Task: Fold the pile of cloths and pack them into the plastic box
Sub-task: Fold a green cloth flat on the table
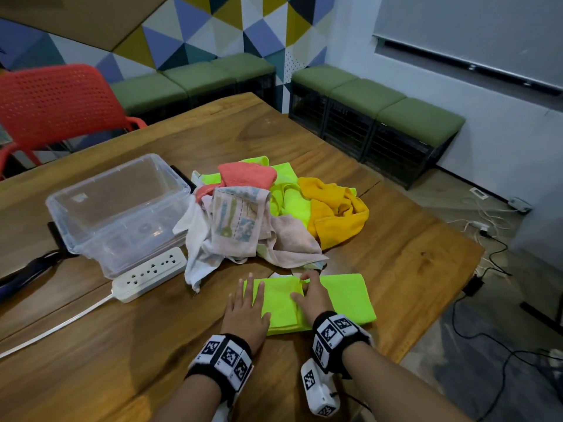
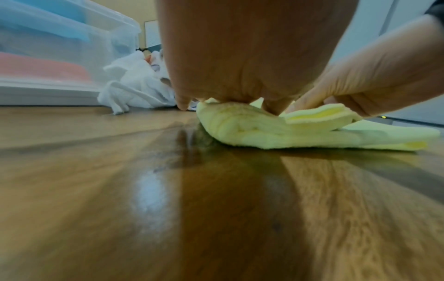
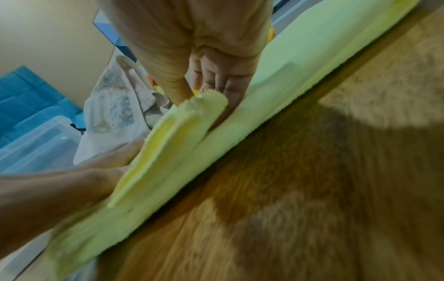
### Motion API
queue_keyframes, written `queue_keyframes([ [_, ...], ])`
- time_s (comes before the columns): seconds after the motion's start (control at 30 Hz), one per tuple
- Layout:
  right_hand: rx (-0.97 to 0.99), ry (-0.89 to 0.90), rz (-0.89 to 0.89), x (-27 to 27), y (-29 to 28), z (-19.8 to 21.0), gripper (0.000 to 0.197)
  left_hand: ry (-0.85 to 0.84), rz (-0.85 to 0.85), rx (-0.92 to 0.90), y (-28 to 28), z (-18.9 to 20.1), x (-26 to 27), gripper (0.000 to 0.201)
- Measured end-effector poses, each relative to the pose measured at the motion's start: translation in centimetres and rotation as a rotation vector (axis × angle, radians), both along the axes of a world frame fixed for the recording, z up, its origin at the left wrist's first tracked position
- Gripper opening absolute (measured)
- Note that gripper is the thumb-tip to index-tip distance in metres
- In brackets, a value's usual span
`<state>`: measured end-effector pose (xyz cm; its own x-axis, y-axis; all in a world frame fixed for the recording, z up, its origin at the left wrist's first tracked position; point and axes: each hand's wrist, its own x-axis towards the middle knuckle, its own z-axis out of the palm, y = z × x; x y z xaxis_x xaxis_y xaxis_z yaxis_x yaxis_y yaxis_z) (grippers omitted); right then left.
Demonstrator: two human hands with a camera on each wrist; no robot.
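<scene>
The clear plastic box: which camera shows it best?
The head view: the whole plastic box stands open and empty on the table, left of the cloth pile. Both wrist views catch only a blurred part at their left edges.

A white power strip (image 1: pixel 149 274) lay on the brown wooden counter (image 1: pixel 396 257). A red chair (image 1: pixel 58 102) stood at the far side. Green padded benches (image 1: pixel 377 99) lined the wall, which had colored triangles (image 1: pixel 213 28) on it. Black and white cords (image 1: pixel 490 239) lay on the floor.
</scene>
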<state>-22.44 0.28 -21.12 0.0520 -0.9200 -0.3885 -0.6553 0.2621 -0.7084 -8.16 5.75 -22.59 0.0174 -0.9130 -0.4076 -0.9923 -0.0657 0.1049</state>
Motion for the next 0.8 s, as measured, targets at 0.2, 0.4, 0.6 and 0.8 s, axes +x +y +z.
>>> queue_keyframes([
  [0.2,0.019,0.073,-0.024,0.2,-0.3,0.3,0.028,0.337,0.443,-0.188,-0.6,1.1,-0.1,0.069],
  [0.4,-0.141,0.392,0.34,0.3,-0.1,1.1,0.022,0.648,0.765,0.042,-2.2,1.7,1.3,0.048],
  [0.6,0.08,0.037,0.193,-0.2,-0.6,1.3,0.045,0.965,0.781,-0.054,-2.8,3.8,0.0,0.05],
  [0.8,0.552,-0.771,-0.133,-4.3,-1.8,2.8,0.051,1.309,0.655,0.108,-4.0,6.8,-4.6,0.028],
])
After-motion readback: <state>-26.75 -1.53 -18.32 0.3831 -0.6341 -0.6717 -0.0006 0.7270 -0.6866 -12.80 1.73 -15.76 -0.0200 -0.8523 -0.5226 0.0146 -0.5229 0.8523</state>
